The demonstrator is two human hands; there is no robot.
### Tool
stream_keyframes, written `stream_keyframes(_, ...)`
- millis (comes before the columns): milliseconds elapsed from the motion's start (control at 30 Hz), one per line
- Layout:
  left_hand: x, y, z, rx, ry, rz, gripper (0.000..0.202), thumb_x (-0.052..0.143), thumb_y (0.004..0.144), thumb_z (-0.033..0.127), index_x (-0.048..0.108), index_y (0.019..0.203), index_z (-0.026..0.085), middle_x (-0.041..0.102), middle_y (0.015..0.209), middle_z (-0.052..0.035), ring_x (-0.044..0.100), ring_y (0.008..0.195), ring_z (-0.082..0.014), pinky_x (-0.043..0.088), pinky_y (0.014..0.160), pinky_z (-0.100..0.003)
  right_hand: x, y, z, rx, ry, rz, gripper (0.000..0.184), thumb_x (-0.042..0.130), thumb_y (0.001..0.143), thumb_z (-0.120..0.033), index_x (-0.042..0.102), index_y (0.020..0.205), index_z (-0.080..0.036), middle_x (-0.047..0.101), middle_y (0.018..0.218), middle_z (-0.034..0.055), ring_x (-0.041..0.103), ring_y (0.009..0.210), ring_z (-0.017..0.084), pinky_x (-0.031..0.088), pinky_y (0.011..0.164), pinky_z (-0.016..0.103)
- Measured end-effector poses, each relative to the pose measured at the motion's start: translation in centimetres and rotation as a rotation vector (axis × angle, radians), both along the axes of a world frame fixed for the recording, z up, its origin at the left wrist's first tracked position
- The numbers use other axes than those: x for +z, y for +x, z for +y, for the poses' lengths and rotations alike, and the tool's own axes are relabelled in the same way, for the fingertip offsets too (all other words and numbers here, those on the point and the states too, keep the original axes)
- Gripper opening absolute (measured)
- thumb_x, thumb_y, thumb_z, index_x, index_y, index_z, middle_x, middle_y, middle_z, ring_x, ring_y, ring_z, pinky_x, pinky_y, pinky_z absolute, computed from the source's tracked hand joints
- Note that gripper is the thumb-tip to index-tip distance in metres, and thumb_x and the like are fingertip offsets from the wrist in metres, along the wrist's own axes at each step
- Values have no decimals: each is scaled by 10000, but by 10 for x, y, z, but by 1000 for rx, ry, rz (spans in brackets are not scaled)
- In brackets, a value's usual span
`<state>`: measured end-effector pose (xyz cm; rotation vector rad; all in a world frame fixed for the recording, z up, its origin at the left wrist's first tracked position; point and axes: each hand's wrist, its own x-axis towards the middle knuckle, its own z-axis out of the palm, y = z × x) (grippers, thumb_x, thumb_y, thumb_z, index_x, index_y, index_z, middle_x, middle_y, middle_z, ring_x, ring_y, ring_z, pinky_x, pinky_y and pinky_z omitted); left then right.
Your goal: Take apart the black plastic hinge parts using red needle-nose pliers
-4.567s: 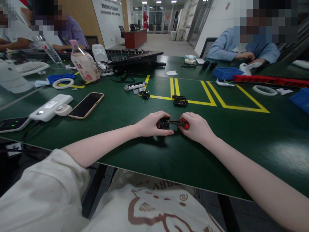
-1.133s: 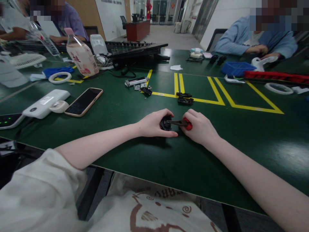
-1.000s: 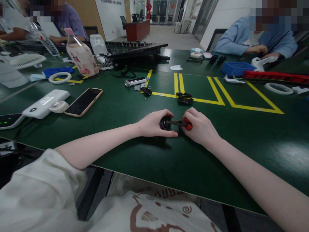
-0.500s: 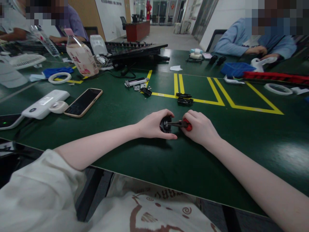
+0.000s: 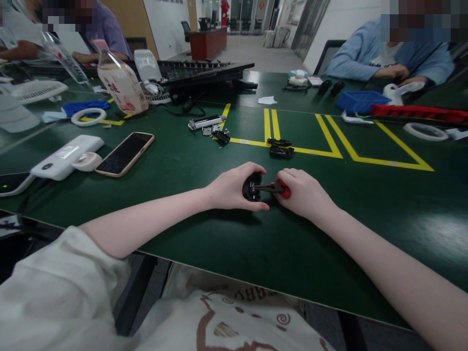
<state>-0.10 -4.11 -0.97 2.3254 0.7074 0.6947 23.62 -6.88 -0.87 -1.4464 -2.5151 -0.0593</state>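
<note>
Just above the green table, my left hand (image 5: 234, 189) grips a small black rounded part (image 5: 250, 187), its thumb and fingers curled round the two sides. The hollow side of that part faces right. My right hand (image 5: 300, 191) is closed round the red handles of a pair of pliers (image 5: 269, 187). The dark jaws of the pliers point left and reach into the black part; what the tips grip is too small to make out. Beyond my hands lie black plastic pieces (image 5: 281, 152) and a silver-and-black piece (image 5: 206, 122) with small metal bits beside it.
To the left are a phone (image 5: 126, 154), a white power bank (image 5: 68, 157) and a tape roll (image 5: 88, 116). A bottle (image 5: 120, 83) stands behind them. Yellow tape (image 5: 318, 154) marks the table (image 5: 226, 258). A blue tray (image 5: 360, 102) lies far right, near a seated person (image 5: 387, 53).
The view has shifted very slightly. Both hands, the black part and the pliers keep nearly the same position, with the jaws still in the part.
</note>
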Motion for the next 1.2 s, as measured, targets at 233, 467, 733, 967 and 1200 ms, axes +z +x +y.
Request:
stream_keyframes(233, -1, 0, 0, 21, -16, -3, 713, 829, 741, 558, 549, 1286, 193, 644, 1293, -137, 643, 1142, -309, 550, 943, -446, 2, -1, 2, -10, -41, -6, 83, 584, 786, -231, 503, 785, -245, 632, 770, 62, 577, 710, 235, 440, 631, 361)
stream_keyframes(467, -1, -1, 2, -10, -92, -24, 675, 816, 756, 580, 605, 1256, 178, 697, 1241, -123, 676, 1104, -283, 554, 951, -419, 3, -2, 0, -18, -46, -14, 76, 588, 796, -228, 513, 793, -240, 642, 790, 70, 585, 727, 238, 437, 639, 360)
stream_keyframes(733, 1, 0, 3, -20, -123, -33, 671, 817, 758, 565, 617, 1247, 151, 708, 1226, -131, 683, 1088, -282, 557, 930, -407, 2, -2, -1, -26, -33, -19, 90, 587, 795, -215, 501, 790, -240, 640, 790, 76, 585, 731, 244, 425, 640, 357)
stream_keyframes(967, 0, 1, 0, 11, -81, -36, 689, 833, 740, 501, 564, 1289, 184, 654, 1297, -137, 644, 1146, -300, 529, 982, -445, 2, -1, 0, -22, -37, -4, 72, 585, 790, -224, 515, 795, -241, 652, 800, 75, 595, 742, 250, 432, 646, 368)
stream_keyframes(1200, 2, -1, 2, -8, -145, -1, 634, 780, 787, 586, 610, 1240, 176, 713, 1208, -113, 684, 1065, -281, 556, 917, -415, 5, -2, -2, -16, -50, -8, 47, 571, 812, -227, 526, 798, -232, 658, 806, 86, 591, 734, 250, 437, 647, 378)
